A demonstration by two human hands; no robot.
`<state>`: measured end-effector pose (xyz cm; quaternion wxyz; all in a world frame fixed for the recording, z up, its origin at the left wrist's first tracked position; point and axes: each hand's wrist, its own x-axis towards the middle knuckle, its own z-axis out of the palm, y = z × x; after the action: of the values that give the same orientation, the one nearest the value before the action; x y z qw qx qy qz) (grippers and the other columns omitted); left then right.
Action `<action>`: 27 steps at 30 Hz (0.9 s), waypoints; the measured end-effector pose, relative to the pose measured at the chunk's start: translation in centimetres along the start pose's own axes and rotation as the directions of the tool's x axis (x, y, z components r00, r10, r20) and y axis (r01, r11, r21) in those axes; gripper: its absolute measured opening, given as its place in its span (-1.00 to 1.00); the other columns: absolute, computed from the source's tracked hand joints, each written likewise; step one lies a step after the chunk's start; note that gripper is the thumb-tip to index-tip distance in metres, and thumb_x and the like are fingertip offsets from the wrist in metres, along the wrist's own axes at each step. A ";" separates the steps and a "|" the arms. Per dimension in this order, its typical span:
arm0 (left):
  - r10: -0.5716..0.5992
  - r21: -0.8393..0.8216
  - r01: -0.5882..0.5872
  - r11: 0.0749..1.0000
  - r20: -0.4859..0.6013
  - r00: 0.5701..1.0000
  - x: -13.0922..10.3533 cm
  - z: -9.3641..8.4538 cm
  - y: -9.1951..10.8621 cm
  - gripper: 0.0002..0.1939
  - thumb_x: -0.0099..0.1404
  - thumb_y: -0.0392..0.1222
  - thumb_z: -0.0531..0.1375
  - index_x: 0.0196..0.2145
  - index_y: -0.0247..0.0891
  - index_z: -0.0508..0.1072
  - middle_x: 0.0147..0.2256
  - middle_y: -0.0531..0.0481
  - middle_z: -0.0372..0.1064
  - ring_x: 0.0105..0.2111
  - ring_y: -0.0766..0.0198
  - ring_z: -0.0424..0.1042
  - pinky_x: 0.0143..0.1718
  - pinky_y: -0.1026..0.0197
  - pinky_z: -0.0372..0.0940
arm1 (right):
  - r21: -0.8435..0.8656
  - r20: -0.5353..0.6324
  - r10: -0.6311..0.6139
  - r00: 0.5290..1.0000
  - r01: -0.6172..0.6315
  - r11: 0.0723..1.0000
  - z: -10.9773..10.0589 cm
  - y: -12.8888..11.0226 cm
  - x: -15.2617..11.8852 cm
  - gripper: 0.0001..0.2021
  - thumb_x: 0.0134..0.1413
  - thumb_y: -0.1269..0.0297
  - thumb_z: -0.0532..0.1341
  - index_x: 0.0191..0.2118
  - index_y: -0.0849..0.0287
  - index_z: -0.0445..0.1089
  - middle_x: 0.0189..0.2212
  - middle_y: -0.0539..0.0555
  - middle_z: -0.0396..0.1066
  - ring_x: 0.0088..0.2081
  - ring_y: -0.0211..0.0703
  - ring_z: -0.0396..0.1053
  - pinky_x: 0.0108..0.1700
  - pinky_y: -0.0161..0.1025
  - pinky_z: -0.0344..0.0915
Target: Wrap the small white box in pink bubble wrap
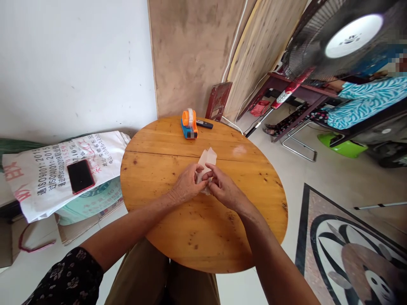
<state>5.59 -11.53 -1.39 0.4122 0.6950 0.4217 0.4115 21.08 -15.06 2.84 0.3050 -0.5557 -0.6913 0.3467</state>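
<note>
Both hands meet over the middle of a round wooden table (pixel 197 237). Between them is a thin, pale, translucent paper or plastic piece (pixel 208 157), its upper part sticking out beyond the fingers and a crumpled part lower down. My left hand (pixel 188 183) pinches its left side, thumb and fingers drawn together. From the right, my right hand (pixel 222 186) has curled fingers on the same piece, fingertips close to the left thumb. Farther back on the table stands an orange and blue tape dispenser (pixel 190 123), with a dark cutter-like object (pixel 204 124) beside it.
A phone (pixel 80 176) lies on white printed sacks (pixel 108 148) left of the table. Behind the table are a wooden board (pixel 190 55) and a dark red block (pixel 218 101). At the right stand a large fan (pixel 352 36) and a seated person in a blue patterned top (pixel 369 101).
</note>
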 end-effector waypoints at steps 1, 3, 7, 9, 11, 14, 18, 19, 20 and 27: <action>-0.011 -0.005 0.011 1.000 0.004 1.000 0.0 0.0 0.0 -0.67 0.08 -0.23 0.31 -0.19 -0.27 0.34 -0.38 0.12 0.30 -0.47 0.41 0.24 -0.42 0.30 0.17 | 0.080 -0.008 0.011 1.000 -0.010 0.997 -0.1 0.1 -0.1 -0.41 -0.02 0.40 0.13 0.20 0.12 0.19 -0.18 0.08 0.42 -0.50 -0.32 0.23 -0.44 -0.31 0.24; -0.024 -0.007 0.024 1.000 0.004 1.000 -0.1 0.0 0.0 -0.66 0.06 -0.26 0.30 -0.18 -0.27 0.34 -0.39 0.13 0.30 -0.48 0.41 0.24 -0.43 0.31 0.18 | 0.195 -0.072 0.040 0.997 -0.026 0.980 -0.6 0.4 -0.3 -0.52 0.03 0.29 0.17 0.12 0.12 0.26 -0.21 0.05 0.39 -0.50 -0.33 0.24 -0.46 -0.32 0.25; -0.012 0.023 0.012 1.000 0.005 1.000 -0.2 -0.1 0.2 -0.66 0.06 -0.31 0.27 -0.17 -0.27 0.36 -0.39 0.12 0.30 -0.47 0.40 0.24 -0.39 0.28 0.21 | 0.119 -0.246 0.058 0.968 -0.029 0.992 -1.9 1.7 -0.5 -0.74 0.04 0.15 0.23 -0.16 0.15 0.43 -0.40 0.00 0.40 -0.50 -0.28 0.24 -0.44 -0.28 0.25; -0.001 0.029 0.001 1.000 0.009 1.000 -0.2 -0.1 0.3 -0.68 0.07 -0.31 0.27 -0.17 -0.27 0.36 -0.38 0.11 0.31 -0.47 0.40 0.24 -0.38 0.28 0.22 | 0.024 -0.244 0.003 0.970 0.004 1.000 -2.0 2.2 -0.3 -0.79 0.07 0.15 0.23 -0.24 0.14 0.49 -0.40 0.03 0.45 -0.45 -0.22 0.31 -0.36 -0.24 0.29; 0.016 0.038 -0.016 0.999 -0.001 1.000 -0.4 -0.1 0.4 -0.69 0.08 -0.31 0.26 -0.17 -0.28 0.38 -0.36 0.09 0.31 -0.46 0.39 0.24 -0.38 0.28 0.23 | -0.054 -0.200 -0.083 0.976 0.074 0.996 -1.8 2.5 0.0 -0.81 0.11 0.17 0.21 -0.26 0.12 0.53 -0.34 0.07 0.50 -0.34 -0.15 0.39 -0.24 -0.20 0.33; 0.047 0.067 -0.045 0.997 -0.029 0.998 -0.7 0.1 0.4 -0.74 0.10 -0.30 0.26 -0.20 -0.28 0.40 -0.33 0.05 0.33 -0.45 0.38 0.25 -0.37 0.27 0.25 | -0.151 -0.144 -0.175 0.974 0.153 0.977 -1.2 2.6 0.5 -0.79 0.15 0.23 0.17 -0.23 0.09 0.56 -0.30 0.10 0.51 -0.24 -0.09 0.43 -0.17 -0.17 0.32; 0.138 0.115 -0.133 0.984 -0.040 0.990 -1.1 0.2 0.4 -0.72 0.16 -0.31 0.22 -0.13 -0.25 0.42 -0.10 -0.10 0.37 -0.31 0.29 0.37 -0.25 0.20 0.35 | -0.223 -0.091 -0.171 0.981 0.147 0.964 -0.9 2.7 0.7 -0.74 0.19 0.22 0.13 -0.20 0.08 0.57 -0.33 0.11 0.49 -0.27 -0.09 0.42 -0.21 -0.17 0.31; 0.182 0.124 -0.176 0.977 -0.033 0.983 -1.2 0.2 0.4 -0.71 0.17 -0.32 0.20 -0.11 -0.24 0.43 -0.03 -0.14 0.36 -0.22 0.24 0.40 -0.17 0.17 0.37 | -0.222 -0.083 -0.169 0.982 0.147 0.964 -0.9 2.7 0.7 -0.74 0.20 0.22 0.12 -0.21 0.08 0.58 -0.34 0.10 0.48 -0.28 -0.09 0.42 -0.22 -0.17 0.31; 0.226 0.127 -0.222 0.967 -0.019 0.974 -1.2 0.2 0.4 -0.70 0.19 -0.33 0.19 -0.09 -0.23 0.44 0.00 -0.15 0.36 -0.14 0.20 0.41 -0.10 0.14 0.37 | -0.209 -0.076 -0.170 0.982 0.151 0.966 -0.9 2.7 0.7 -0.73 0.20 0.21 0.12 -0.23 0.08 0.58 -0.36 0.10 0.47 -0.29 -0.10 0.42 -0.22 -0.17 0.31; 0.288 0.167 -0.285 0.944 0.006 0.958 -1.0 0.4 0.1 -0.83 0.23 -0.30 0.16 -0.21 -0.24 0.48 -0.21 -0.10 0.46 -0.18 0.17 0.45 -0.10 0.13 0.38 | 0.060 -0.162 -0.079 0.984 0.089 0.994 -2.0 3.4 1.3 -0.79 0.06 0.14 0.22 -0.31 0.10 0.57 -0.34 0.07 0.55 -0.27 -0.08 0.46 -0.16 -0.14 0.38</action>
<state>5.67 -12.54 -1.61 0.2848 0.7769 0.3527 0.4370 24.33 -13.07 1.26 0.3920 -0.5414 -0.6756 0.3111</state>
